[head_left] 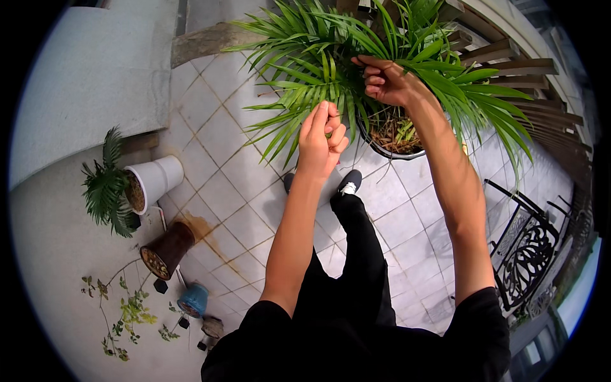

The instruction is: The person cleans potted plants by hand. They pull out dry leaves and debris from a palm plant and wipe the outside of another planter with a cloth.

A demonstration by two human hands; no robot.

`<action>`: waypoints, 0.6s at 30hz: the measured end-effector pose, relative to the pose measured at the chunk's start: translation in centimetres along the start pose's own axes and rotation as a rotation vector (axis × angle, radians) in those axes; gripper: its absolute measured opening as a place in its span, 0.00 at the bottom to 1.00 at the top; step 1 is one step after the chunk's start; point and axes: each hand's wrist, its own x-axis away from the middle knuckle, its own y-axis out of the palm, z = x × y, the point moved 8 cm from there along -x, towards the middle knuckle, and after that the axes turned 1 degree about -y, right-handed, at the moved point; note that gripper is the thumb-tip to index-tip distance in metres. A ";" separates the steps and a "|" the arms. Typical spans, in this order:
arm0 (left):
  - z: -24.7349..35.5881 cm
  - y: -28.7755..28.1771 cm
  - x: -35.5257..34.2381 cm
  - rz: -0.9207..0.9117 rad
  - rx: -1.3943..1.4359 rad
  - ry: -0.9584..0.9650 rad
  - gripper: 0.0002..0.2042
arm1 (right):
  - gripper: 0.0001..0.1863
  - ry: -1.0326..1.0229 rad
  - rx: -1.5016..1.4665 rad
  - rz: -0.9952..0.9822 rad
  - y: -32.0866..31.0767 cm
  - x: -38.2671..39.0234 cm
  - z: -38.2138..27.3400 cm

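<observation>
A leafy green palm point(305, 60) with long narrow leaflets grows from a round pot point(407, 156) in front of me. Dry brown litter and a few green bits cover its soil. My left hand point(323, 140) is closed at the near edge of the fronds, thumb and forefinger pinched where a palm leaf tip point(332, 95) meets them. Higher and to the right, my right hand point(389, 81) is closed too, forefinger and thumb together among the leaves. What its fingertips pinch, if anything, is too small to make out.
Along the left wall stand a white pot point(162, 178) with a small palm, a brown pot point(168, 248) and a blue pot point(193, 299). Wooden slats point(515, 67) line the far right. A black ornate metal chair point(525, 239) is at right. Pale tiles point(216, 165) form the floor.
</observation>
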 end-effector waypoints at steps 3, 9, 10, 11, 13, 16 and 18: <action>-3.7 -0.7 2.8 -0.052 0.110 -0.234 0.12 | 0.16 -0.038 0.050 -0.006 -0.5 1.3 0.0; -11.3 -2.7 4.4 -0.014 -0.138 -0.394 0.14 | 0.22 -0.362 0.088 -0.201 -0.9 4.7 2.3; -12.6 -2.5 4.0 -0.068 -0.177 -0.397 0.13 | 0.21 -0.416 0.095 -0.145 -0.8 5.9 3.0; -14.1 -2.4 3.6 -0.125 -0.216 -0.401 0.13 | 0.21 -0.430 0.055 -0.159 -1.4 6.8 3.8; -16.2 -2.5 2.4 -0.235 -0.379 -0.501 0.11 | 0.20 -0.444 0.109 -0.041 -1.3 8.9 5.5; -18.0 -3.1 0.8 -0.225 -0.475 -0.411 0.09 | 0.17 -0.549 -0.016 0.251 -1.4 14.5 8.5; -19.6 -4.0 -1.0 -0.176 -0.475 -0.358 0.09 | 0.16 -0.634 -0.095 0.223 -4.1 15.1 10.7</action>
